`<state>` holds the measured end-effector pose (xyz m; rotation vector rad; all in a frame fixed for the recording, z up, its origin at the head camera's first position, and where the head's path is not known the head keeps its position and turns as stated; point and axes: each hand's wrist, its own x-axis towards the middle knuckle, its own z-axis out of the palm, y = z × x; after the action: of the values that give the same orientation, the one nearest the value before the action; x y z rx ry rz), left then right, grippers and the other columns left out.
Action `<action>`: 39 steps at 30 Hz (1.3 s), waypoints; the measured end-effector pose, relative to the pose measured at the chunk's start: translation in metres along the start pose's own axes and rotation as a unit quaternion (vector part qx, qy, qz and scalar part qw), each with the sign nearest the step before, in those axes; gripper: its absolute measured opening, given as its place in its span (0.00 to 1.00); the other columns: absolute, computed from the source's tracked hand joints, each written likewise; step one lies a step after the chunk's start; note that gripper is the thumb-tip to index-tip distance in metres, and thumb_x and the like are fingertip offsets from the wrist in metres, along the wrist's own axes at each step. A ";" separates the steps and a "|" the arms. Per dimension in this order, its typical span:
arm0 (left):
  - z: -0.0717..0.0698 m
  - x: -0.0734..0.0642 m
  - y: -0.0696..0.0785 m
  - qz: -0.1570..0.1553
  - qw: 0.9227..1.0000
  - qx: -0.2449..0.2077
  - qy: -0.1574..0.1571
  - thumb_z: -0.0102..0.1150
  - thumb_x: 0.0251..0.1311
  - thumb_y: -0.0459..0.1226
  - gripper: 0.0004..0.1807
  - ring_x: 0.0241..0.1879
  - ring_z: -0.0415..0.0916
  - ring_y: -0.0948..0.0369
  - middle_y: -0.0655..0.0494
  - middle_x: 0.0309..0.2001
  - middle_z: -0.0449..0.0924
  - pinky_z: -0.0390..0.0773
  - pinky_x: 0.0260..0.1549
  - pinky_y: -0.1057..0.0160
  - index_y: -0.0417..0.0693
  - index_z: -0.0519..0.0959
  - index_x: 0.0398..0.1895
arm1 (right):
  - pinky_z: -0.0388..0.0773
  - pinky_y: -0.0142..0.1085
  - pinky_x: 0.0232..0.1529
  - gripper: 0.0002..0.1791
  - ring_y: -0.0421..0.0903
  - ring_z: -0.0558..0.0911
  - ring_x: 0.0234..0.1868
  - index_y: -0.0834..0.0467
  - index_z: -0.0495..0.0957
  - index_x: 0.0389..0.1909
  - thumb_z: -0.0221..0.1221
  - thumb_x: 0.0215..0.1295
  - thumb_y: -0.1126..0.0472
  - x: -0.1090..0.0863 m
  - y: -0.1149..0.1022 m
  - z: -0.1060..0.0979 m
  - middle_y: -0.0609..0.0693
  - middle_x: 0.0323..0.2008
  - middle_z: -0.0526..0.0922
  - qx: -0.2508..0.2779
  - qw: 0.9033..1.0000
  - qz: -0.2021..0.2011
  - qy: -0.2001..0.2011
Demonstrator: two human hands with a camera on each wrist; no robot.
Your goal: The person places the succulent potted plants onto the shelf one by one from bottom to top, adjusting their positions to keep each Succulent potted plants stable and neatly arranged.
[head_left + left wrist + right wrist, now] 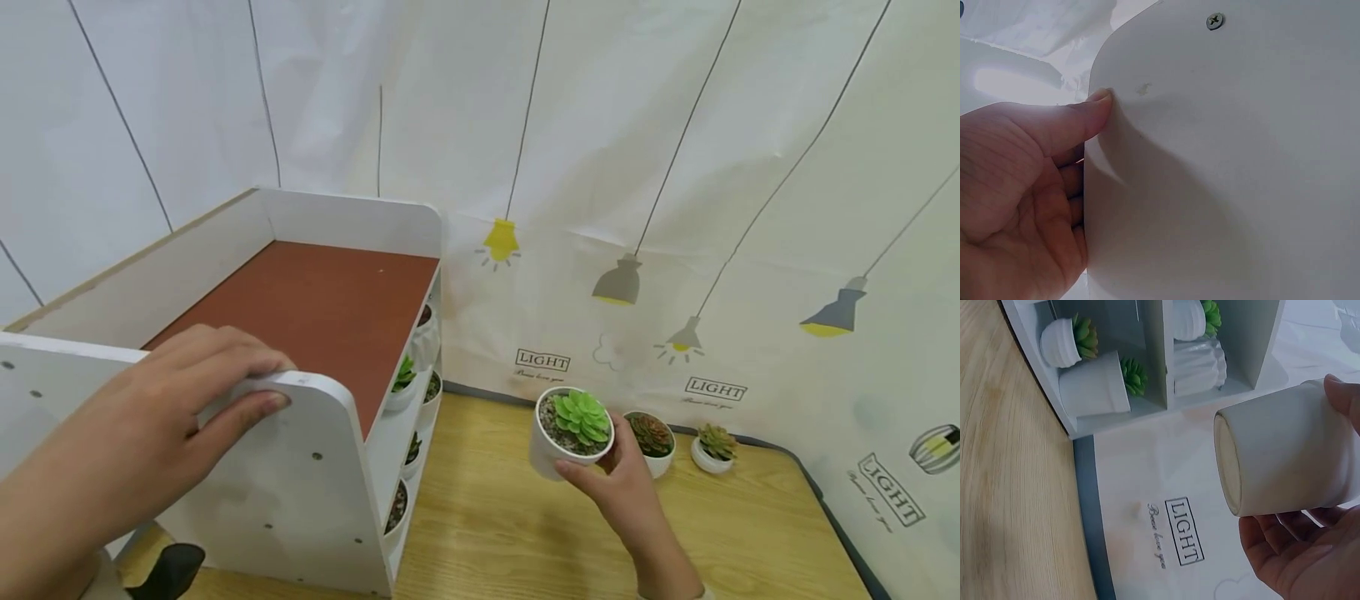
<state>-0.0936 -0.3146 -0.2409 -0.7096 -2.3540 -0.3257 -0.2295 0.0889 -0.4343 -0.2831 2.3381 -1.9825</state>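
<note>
My left hand grips the rounded top corner of the white shelf unit's side panel, thumb on the outer face. The left wrist view shows the thumb pressing this panel, with the other fingers partly hidden behind its edge. A potted succulent, bright green in a white pot with gravel, is held above the table by my right hand. Thumb and fingers go round the pot's side. In the right wrist view the white pot appears sideways, its base showing; the plant is out of sight there.
Several potted succulents stand in the shelf compartments. On the wooden table, a reddish succulent and a small pale-green one stand near the wall. A black curved object shows at lower left. A printed sheet covers the wall.
</note>
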 end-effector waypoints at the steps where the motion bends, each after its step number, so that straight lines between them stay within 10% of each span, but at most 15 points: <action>1: 0.000 0.000 0.000 0.001 1.000 -0.001 0.001 0.46 0.77 0.59 0.22 0.50 0.70 0.71 0.69 0.48 0.80 0.66 0.52 0.80 0.57 0.84 0.49 | 0.80 0.29 0.54 0.47 0.56 0.74 0.68 0.55 0.59 0.75 0.75 0.59 0.64 0.000 -0.001 0.002 0.55 0.70 0.70 0.001 1.000 -0.001 -0.005; 6: 0.001 0.001 0.000 -0.001 1.000 0.001 0.002 0.42 0.77 0.61 0.25 0.49 0.70 0.71 0.69 0.47 0.80 0.66 0.52 0.79 0.57 0.84 0.49 | 0.79 0.32 0.58 0.47 0.54 0.76 0.66 0.53 0.62 0.73 0.77 0.56 0.62 0.002 -0.005 0.016 0.52 0.69 0.71 -0.013 1.000 -0.018 -0.023; 11: 0.002 0.000 0.000 -0.013 1.000 0.009 -0.008 0.63 0.72 0.48 0.09 0.49 0.70 0.71 0.71 0.48 0.79 0.66 0.51 0.79 0.60 0.83 0.50 | 0.78 0.36 0.61 0.48 0.52 0.79 0.64 0.53 0.64 0.72 0.79 0.53 0.63 0.004 -0.006 0.031 0.53 0.67 0.74 -0.026 0.998 -0.045 -0.036; 15: 0.001 0.000 0.001 -0.020 1.000 0.012 -0.014 0.74 0.60 0.35 0.17 0.50 0.70 0.72 0.71 0.48 0.79 0.66 0.50 0.80 0.61 0.83 0.50 | 0.77 0.37 0.63 0.49 0.50 0.79 0.63 0.54 0.65 0.72 0.80 0.51 0.63 0.004 -0.009 0.042 0.53 0.65 0.76 -0.027 0.997 -0.057 -0.047; 28: 0.000 0.000 -0.001 -0.010 1.000 0.001 -0.011 0.72 0.62 0.36 0.15 0.50 0.70 0.71 0.70 0.49 0.79 0.66 0.51 0.79 0.59 0.83 0.50 | 0.77 0.40 0.63 0.51 0.50 0.78 0.62 0.51 0.65 0.73 0.81 0.49 0.60 0.002 -0.022 0.073 0.51 0.66 0.75 -0.014 0.992 -0.081 -0.099; 35: 0.001 0.002 0.000 -0.005 1.000 -0.006 -0.001 0.46 0.77 0.59 0.21 0.50 0.70 0.72 0.70 0.48 0.80 0.66 0.50 0.79 0.58 0.83 0.49 | 0.76 0.39 0.63 0.51 0.46 0.78 0.62 0.48 0.66 0.72 0.82 0.48 0.60 0.000 -0.034 0.092 0.46 0.66 0.76 -0.009 0.987 -0.093 -0.131; 39: 0.001 0.001 -0.001 -0.011 1.000 0.000 -0.009 0.64 0.71 0.46 0.09 0.50 0.70 0.71 0.71 0.49 0.79 0.66 0.50 0.79 0.59 0.83 0.50 | 0.77 0.37 0.62 0.51 0.45 0.78 0.62 0.48 0.65 0.73 0.82 0.49 0.58 -0.001 -0.037 0.102 0.45 0.65 0.77 -0.016 0.983 -0.107 -0.148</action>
<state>-0.0950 -0.3146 -0.2409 -0.6897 -2.3801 -0.3304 -0.2077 -0.0156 -0.4152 -0.8024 2.2277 -1.8326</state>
